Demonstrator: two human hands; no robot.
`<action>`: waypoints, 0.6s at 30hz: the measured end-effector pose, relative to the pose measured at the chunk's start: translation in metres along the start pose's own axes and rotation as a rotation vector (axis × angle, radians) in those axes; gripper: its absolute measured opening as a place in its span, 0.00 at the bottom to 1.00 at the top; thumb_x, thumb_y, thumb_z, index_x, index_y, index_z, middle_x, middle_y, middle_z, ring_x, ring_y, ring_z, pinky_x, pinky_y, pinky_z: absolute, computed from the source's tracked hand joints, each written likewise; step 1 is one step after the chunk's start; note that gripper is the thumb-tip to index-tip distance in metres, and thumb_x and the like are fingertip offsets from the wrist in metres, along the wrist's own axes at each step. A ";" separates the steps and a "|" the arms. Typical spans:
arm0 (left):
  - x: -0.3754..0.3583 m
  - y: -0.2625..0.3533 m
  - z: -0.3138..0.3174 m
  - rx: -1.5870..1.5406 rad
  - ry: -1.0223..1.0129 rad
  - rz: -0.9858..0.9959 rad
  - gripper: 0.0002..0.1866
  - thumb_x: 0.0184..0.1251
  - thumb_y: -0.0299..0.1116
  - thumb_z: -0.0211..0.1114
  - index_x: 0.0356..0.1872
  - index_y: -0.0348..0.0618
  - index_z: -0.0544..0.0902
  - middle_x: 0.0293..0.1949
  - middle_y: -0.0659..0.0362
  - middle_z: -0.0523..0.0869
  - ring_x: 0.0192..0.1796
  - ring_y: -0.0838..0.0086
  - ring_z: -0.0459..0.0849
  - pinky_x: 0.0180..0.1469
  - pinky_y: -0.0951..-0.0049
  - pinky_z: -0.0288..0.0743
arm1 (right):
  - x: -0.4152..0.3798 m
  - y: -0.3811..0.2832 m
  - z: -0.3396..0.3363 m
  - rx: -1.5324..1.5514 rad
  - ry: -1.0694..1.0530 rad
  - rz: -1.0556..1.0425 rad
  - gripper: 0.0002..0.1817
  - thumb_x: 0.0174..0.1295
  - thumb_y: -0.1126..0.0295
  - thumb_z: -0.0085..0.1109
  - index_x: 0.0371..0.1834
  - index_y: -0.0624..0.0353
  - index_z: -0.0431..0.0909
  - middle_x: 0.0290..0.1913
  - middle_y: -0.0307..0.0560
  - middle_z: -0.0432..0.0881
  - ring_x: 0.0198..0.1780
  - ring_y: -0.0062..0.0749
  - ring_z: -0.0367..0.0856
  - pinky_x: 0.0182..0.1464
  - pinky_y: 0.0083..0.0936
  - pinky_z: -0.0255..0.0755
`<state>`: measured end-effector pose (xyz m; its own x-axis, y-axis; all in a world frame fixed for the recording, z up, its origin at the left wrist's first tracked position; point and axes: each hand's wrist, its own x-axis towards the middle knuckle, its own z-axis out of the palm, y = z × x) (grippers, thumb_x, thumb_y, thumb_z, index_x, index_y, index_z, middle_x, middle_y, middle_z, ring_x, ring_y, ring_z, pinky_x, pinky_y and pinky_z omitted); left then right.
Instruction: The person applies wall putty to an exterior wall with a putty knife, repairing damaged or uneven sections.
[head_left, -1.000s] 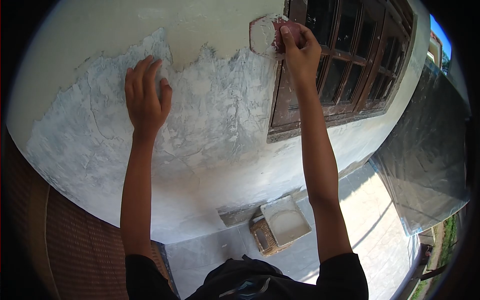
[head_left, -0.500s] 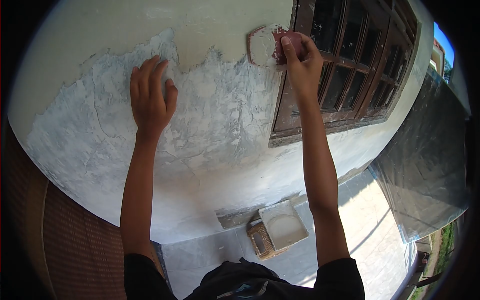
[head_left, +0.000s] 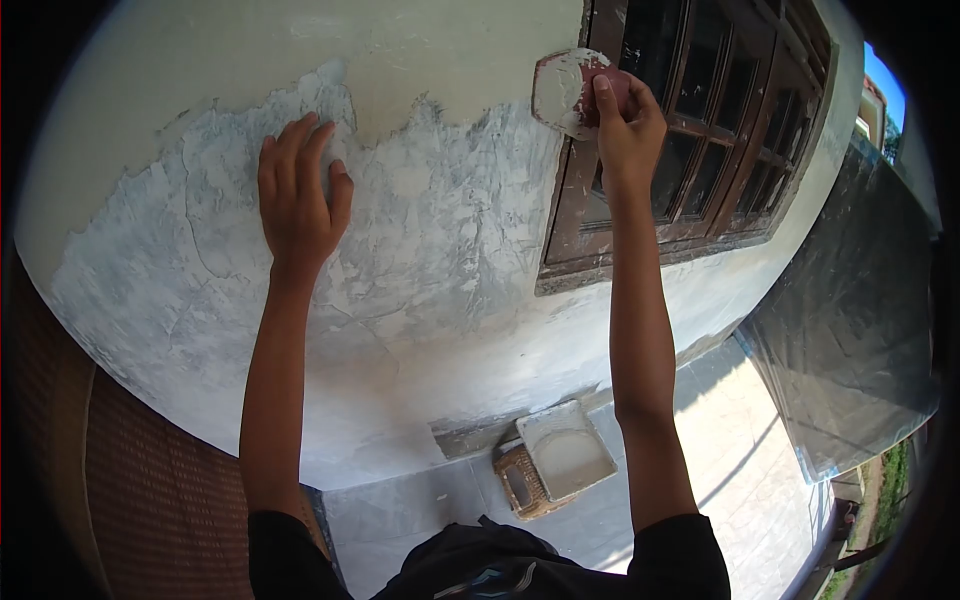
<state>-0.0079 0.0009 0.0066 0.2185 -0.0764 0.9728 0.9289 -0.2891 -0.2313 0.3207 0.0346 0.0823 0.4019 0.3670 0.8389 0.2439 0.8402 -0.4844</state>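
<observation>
A dark red scraper (head_left: 575, 95), its face coated with pale filler, is pinched in my right hand (head_left: 630, 130) at the upper left edge of the window frame. My left hand (head_left: 300, 195) is against or just in front of the patchy wall (head_left: 430, 220), fingers apart and holding nothing. Grey-white filler covers the wall's lower part with a ragged upper border; above it the surface is smooth and cream. Whether the scraper touches the wall or the frame is hard to tell.
The brown wooden window (head_left: 690, 130) has several glass panes. Below, a square tray of pale filler (head_left: 568, 455) rests on a wicker basket (head_left: 520, 485) on the tiled floor (head_left: 410, 510). A dark plastic sheet (head_left: 850, 320) hangs at the right; a brown woven surface (head_left: 160, 480) is at the left.
My right hand has moved right with the scraper, from the wall beside the window to over the frame's edge. My left hand has hardly moved.
</observation>
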 end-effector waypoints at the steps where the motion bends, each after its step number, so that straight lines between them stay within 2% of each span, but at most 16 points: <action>1: 0.000 -0.001 0.001 0.002 0.007 -0.001 0.23 0.66 0.29 0.60 0.63 0.45 0.75 0.65 0.55 0.75 0.68 0.60 0.72 0.74 0.48 0.59 | 0.006 0.003 -0.002 0.041 0.023 -0.036 0.17 0.64 0.68 0.69 0.51 0.67 0.80 0.41 0.47 0.88 0.42 0.23 0.85 0.46 0.20 0.77; 4: 0.000 0.000 0.001 0.006 0.008 -0.001 0.22 0.67 0.29 0.60 0.63 0.45 0.75 0.65 0.55 0.75 0.68 0.60 0.72 0.74 0.48 0.59 | 0.000 -0.002 0.003 0.195 -0.030 0.012 0.17 0.64 0.68 0.69 0.51 0.67 0.80 0.41 0.46 0.88 0.41 0.23 0.85 0.46 0.20 0.77; 6: 0.001 -0.002 0.001 -0.003 0.005 0.006 0.23 0.67 0.29 0.60 0.63 0.45 0.75 0.65 0.54 0.75 0.69 0.60 0.72 0.74 0.48 0.59 | -0.002 -0.002 0.011 0.060 -0.097 -0.033 0.17 0.64 0.67 0.70 0.50 0.67 0.81 0.41 0.46 0.88 0.40 0.22 0.84 0.46 0.19 0.77; 9: 0.001 0.000 0.000 -0.007 0.001 0.007 0.22 0.67 0.29 0.60 0.63 0.45 0.75 0.65 0.54 0.75 0.69 0.60 0.72 0.74 0.48 0.59 | 0.006 0.007 0.003 0.001 -0.059 0.003 0.17 0.63 0.67 0.70 0.50 0.67 0.81 0.41 0.47 0.88 0.39 0.22 0.84 0.46 0.19 0.76; 11: 0.001 -0.001 -0.002 -0.002 0.005 0.003 0.22 0.67 0.29 0.60 0.63 0.45 0.75 0.65 0.54 0.75 0.69 0.60 0.72 0.74 0.48 0.59 | 0.014 0.013 -0.007 0.102 0.016 0.014 0.18 0.64 0.67 0.70 0.51 0.67 0.80 0.42 0.47 0.88 0.40 0.22 0.84 0.46 0.19 0.76; 14: 0.001 0.001 0.000 -0.008 -0.005 -0.005 0.22 0.67 0.29 0.59 0.63 0.45 0.75 0.65 0.54 0.75 0.69 0.60 0.71 0.74 0.48 0.58 | 0.002 -0.002 0.003 0.186 -0.023 0.011 0.18 0.65 0.67 0.69 0.52 0.68 0.80 0.42 0.47 0.88 0.41 0.22 0.84 0.46 0.19 0.76; 18: 0.000 -0.001 0.000 -0.012 -0.001 0.010 0.22 0.67 0.28 0.59 0.63 0.45 0.75 0.65 0.54 0.75 0.69 0.60 0.72 0.75 0.48 0.58 | 0.003 0.012 0.001 0.084 -0.022 0.021 0.18 0.65 0.68 0.69 0.52 0.68 0.79 0.42 0.47 0.87 0.42 0.22 0.84 0.46 0.20 0.76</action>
<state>-0.0088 0.0016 0.0068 0.2275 -0.0784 0.9706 0.9232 -0.2997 -0.2406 0.3238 0.0467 0.0796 0.3862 0.3929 0.8346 0.1604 0.8624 -0.4802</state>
